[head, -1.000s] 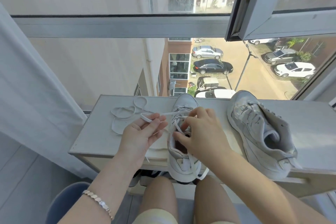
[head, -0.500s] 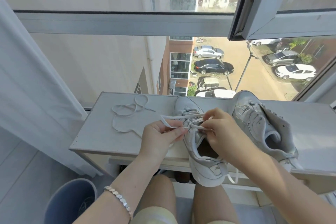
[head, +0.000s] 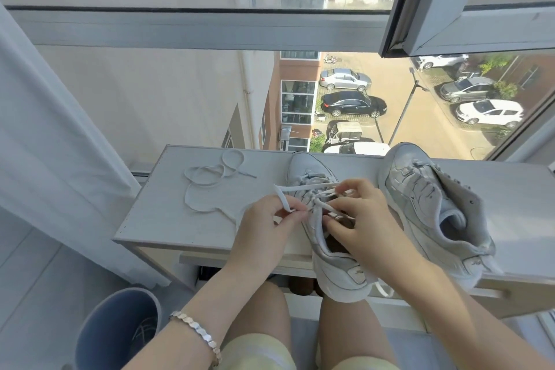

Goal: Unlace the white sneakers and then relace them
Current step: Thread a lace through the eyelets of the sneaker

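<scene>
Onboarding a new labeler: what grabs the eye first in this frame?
The left hand and right hand pinch a white lace over the middle sneaker, whose heel overhangs the table edge. A second sneaker lies tilted at right, and a loose lace is coiled at left. Behind, parked cars sit far below.

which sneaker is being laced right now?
The middle sneaker: left hand and right hand pinch its lace. The other sneaker, on the right, lies tilted, in neither hand.
</scene>
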Motion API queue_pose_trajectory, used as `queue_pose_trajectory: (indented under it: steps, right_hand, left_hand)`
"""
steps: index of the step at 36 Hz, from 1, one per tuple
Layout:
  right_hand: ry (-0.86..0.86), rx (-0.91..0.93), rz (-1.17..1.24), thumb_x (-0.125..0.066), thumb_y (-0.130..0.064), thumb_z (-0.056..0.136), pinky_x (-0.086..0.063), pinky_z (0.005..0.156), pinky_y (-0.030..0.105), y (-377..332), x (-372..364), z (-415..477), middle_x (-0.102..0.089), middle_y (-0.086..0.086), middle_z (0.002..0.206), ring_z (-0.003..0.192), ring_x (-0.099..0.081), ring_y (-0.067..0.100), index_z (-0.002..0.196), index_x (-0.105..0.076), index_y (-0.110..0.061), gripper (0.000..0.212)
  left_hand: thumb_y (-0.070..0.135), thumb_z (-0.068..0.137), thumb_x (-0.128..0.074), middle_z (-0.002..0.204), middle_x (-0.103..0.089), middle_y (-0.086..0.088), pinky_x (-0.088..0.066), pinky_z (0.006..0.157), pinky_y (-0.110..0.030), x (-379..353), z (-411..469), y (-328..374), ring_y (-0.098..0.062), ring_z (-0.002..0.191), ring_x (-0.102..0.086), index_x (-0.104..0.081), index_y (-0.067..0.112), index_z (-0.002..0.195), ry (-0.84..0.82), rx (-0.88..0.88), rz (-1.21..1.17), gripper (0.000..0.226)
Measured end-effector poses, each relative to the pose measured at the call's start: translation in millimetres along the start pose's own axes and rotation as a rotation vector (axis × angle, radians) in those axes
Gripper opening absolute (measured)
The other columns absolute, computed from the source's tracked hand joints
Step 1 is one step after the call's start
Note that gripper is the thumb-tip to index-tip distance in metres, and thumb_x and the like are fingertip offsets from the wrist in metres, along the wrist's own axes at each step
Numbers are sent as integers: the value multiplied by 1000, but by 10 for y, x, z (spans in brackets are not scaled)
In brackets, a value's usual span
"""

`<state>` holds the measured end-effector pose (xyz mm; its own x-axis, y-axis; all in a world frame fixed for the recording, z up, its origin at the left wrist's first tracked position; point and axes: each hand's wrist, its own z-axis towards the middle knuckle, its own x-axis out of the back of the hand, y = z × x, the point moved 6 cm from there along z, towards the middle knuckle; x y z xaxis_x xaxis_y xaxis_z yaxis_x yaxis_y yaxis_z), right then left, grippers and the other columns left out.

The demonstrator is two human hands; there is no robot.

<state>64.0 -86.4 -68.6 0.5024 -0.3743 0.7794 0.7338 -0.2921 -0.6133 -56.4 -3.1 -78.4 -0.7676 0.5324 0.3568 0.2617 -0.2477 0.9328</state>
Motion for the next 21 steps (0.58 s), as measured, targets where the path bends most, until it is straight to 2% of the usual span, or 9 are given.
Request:
queue_pose_trajectory:
  steps: [5, 11, 18, 21]
  right_hand:
    - [16, -11, 16, -65, -18, 85, -25, 81, 15, 17, -5, -4, -36, -10, 109, 102, -31, 8, 91, -73, -15, 11]
    - [17, -20, 28, -65, -20, 85, -26, 80, 18, 21, -17, -2, -36, -11, 108, 102, -32, 9, 92, -74, -18, 11]
    - [24, -25, 39, -64, -17, 85, -26, 78, 18, 28, -22, -3, -36, -11, 108, 102, -31, 9, 93, -74, -19, 13]
    - [22, -21, 35, -64, -17, 86, -26, 79, 19, 30, -28, -3, -35, -11, 109, 102, -30, 9, 93, -74, -19, 13]
  left_hand:
    - [10, 84, -66, 78, -62, 17, -38, 65, -5, 10, -18, 31, 9, 71, -52, -63, 33, 72, -5, -53, 66, 26]
    - [8, 87, -63, 84, -59, 11, -34, 65, -3, -5, -25, 110, 16, 71, -47, -72, 12, 88, -62, -208, 242, 10]
    - [11, 85, -65, 84, -54, 13, -32, 66, -3, -12, 46, 167, 3, 71, -47, -74, 12, 88, -54, -258, 333, 9]
    - [12, 85, -66, 86, -57, 8, -32, 65, -4, -25, 44, 218, -1, 73, -43, -74, 12, 89, -60, -316, 409, 9]
